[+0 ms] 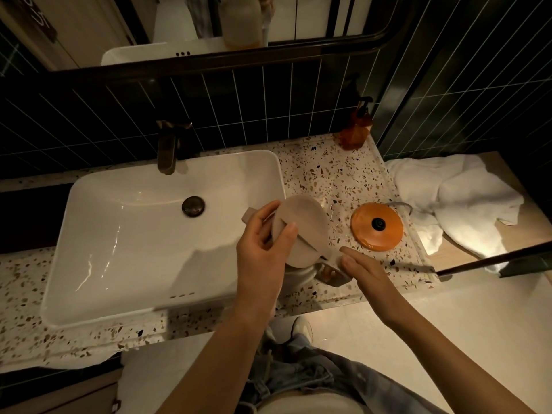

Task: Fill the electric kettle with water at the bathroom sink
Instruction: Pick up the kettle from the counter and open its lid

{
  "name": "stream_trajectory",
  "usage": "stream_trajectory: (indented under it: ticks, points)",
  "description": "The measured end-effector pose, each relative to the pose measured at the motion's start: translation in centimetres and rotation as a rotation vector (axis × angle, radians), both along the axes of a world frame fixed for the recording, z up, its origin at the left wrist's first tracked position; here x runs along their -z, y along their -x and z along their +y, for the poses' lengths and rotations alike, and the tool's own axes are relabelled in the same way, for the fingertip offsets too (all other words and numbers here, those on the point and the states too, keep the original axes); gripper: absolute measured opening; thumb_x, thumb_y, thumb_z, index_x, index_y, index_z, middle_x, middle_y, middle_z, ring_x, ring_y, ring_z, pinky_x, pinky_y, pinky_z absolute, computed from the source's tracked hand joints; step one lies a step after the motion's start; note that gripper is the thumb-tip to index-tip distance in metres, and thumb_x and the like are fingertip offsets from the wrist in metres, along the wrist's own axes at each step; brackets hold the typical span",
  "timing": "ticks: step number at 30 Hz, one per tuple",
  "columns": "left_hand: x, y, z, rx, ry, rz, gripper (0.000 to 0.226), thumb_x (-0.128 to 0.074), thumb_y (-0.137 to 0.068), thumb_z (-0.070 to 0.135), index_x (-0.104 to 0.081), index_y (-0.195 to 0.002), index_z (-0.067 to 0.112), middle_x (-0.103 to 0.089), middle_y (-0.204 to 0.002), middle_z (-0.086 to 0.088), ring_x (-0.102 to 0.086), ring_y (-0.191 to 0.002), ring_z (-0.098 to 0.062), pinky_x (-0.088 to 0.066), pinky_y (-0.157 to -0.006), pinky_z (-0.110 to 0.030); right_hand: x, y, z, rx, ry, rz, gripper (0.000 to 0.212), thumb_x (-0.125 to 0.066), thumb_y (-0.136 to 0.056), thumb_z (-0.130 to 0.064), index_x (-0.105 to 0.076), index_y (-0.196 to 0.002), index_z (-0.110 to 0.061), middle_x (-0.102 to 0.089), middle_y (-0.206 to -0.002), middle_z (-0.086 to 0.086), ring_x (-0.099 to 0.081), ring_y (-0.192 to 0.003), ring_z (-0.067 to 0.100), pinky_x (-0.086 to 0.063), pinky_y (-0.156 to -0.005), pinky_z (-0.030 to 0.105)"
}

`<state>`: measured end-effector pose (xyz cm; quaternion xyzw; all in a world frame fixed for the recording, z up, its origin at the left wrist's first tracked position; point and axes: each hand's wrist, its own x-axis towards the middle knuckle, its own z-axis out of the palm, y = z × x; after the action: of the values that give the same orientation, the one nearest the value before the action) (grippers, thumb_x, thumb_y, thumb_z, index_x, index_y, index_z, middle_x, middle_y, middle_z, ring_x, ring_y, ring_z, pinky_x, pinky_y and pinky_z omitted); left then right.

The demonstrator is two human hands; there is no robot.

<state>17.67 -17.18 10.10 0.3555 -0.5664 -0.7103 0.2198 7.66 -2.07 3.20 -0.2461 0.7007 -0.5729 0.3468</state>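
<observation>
A cream electric kettle [301,273] is at the right front corner of the white rectangular sink [125,240]. Its beige lid [304,222] is on top, seen from above. My left hand [263,252] grips the lid's left edge, thumb on top. My right hand [361,270] holds the kettle's handle [331,271] at the right. The orange kettle base [377,226] lies on the terrazzo counter just right of the kettle. A dark faucet [168,147] stands behind the sink; no water runs.
An amber soap pump bottle [357,127] stands at the counter's back right corner. A crumpled white towel [460,198] lies on a wooden surface to the right. A dark rail [493,261] crosses at right. A mirror hangs above the dark tiled wall.
</observation>
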Motion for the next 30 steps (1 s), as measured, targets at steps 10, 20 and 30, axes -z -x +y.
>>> stream_trajectory:
  ticks: [10, 20, 30]
  points:
    - [-1.5, 0.2, 0.6, 0.017, 0.164, 0.013, 0.03, -0.066, -0.09, 0.014, -0.064, -0.112, 0.035, -0.068, -0.109, 0.016, -0.064, -0.101, -0.001, -0.056, -0.08, -0.022, 0.0, -0.4, -0.4, 0.014, 0.048, 0.016, 0.049, -0.047, -0.085, -0.044, -0.051, -0.078, 0.004, -0.051, -0.071, 0.006, -0.048, -0.066, 0.008, -0.041, -0.061, 0.011]
    - [-2.3, 0.8, 3.2, 0.193, 0.437, 0.053, 0.041, -0.068, -0.089, 0.015, -0.058, -0.128, 0.021, -0.063, -0.12, 0.006, -0.062, -0.109, -0.005, -0.056, -0.087, -0.026, -0.5, 0.3, -0.2, 0.024, 0.011, -0.009, 0.056, -0.053, -0.087, -0.044, -0.057, -0.086, 0.011, -0.054, -0.083, 0.033, -0.054, -0.078, 0.048, -0.047, -0.075, 0.06]
    - [-1.3, 0.3, 0.5, 0.173, 0.431, 0.047, 0.033, -0.054, -0.094, 0.026, -0.056, -0.121, 0.045, -0.063, -0.124, 0.007, -0.059, -0.115, -0.005, -0.051, -0.092, -0.018, -1.1, 0.7, -0.1, -0.031, -0.001, -0.006, 0.026, -0.05, -0.084, -0.042, -0.063, -0.068, -0.027, -0.06, -0.068, -0.002, -0.055, -0.065, 0.011, -0.047, -0.064, 0.021]
